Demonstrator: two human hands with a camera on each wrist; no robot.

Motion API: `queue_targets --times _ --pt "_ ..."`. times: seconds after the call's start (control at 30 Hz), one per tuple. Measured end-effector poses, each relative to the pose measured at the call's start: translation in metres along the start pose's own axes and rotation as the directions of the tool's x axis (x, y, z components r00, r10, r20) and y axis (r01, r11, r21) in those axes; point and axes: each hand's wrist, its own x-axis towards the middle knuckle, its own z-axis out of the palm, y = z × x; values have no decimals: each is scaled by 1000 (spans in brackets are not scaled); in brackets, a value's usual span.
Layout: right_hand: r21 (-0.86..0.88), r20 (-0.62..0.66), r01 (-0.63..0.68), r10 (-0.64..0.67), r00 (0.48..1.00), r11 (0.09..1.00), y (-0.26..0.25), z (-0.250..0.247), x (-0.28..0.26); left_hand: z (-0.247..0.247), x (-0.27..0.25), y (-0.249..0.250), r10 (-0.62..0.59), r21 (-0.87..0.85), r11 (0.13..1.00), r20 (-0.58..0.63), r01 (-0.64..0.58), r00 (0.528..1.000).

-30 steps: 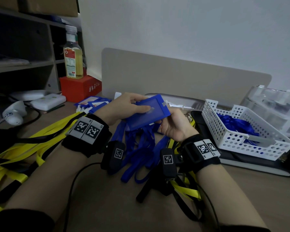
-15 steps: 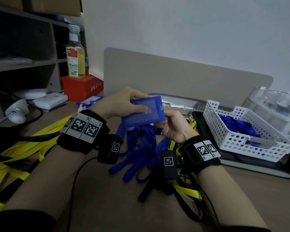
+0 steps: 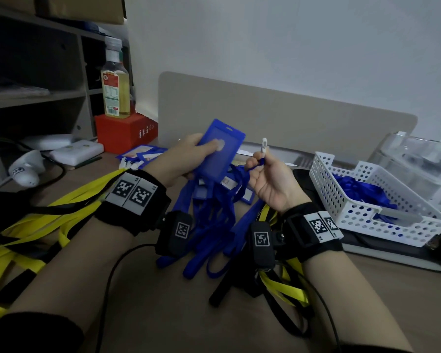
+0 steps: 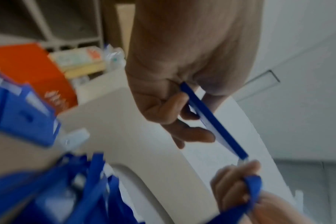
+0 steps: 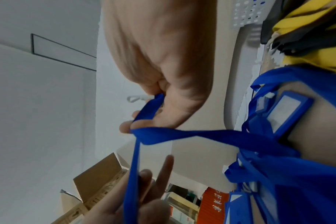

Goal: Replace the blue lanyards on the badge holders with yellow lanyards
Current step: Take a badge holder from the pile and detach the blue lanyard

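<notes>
We are at the taking-off step. The badge holder [image 3: 220, 149] and its blue lanyard [image 3: 255, 165] look apart now: the holder's slot at the top is bare, and the white clip [image 3: 264, 146] at the end of the lanyard stands up free, beside the holder but not touching it.

Our left hand [image 3: 189, 155] holds the badge holder up above the table [image 3: 163, 301]. The thumb presses on its front and the other fingers curl behind it. Our right hand [image 3: 267, 180] pinches the blue lanyard just below the clip, with the fingers curled in tight around the strap. The rest of the strap hangs down into the pile of blue lanyards [image 3: 209, 225] under our hands.

Next, we think the right hand should drop the blue lanyard into the white basket [image 3: 341, 212] (it already has blue ones in it). Then it needs to pick a yellow lanyard [image 3: 36, 225] from the table and hook its clip through the slot. The wrist pictures are blurry, so we cannot be fully sure the clip is all the way out.
</notes>
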Motion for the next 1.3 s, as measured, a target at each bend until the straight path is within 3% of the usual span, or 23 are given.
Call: queue_targets --times 0.07,0.13,0.27,0.37,0.53,0.63,0.77,0.9,1.07,1.3 --pt "95 37 33 -37 999 995 0 3 -2 7 -3 -1 -83 -266 959 61 97 995" --pt "169 77 59 -72 994 984 0 7 -2 11 -4 -2 -111 -398 901 174 173 978" --pt "313 54 157 -183 982 936 -4 9 -2 12 -5 -6 -119 -401 880 336 256 934" --pt "384 -26 222 -230 973 896 -6 3 2 10 -5 -6 -134 -417 865 341 278 930" --pt "70 -284 249 -220 933 966 -5 -15 13 7 0 -5 -89 -564 801 221 202 971" --pt "-82 -321 173 -190 928 981 -3 -20 17 7 1 -2 -64 -636 760 134 136 989" --pt "-297 -229 6 -77 970 955 5 -11 12 8 0 1 -39 -682 724 109 103 993" --pt "-401 -182 -105 32 983 910 14 0 7 10 -2 5 -22 -722 684 119 102 993" --pt "-454 -153 -115 49 987 884 25 -2 12 14 -4 9 -28 -761 641 113 104 993" --pt "-484 43 -93 130 991 870 25 4 1 14 -4 14 -33 -865 485 128 128 991"
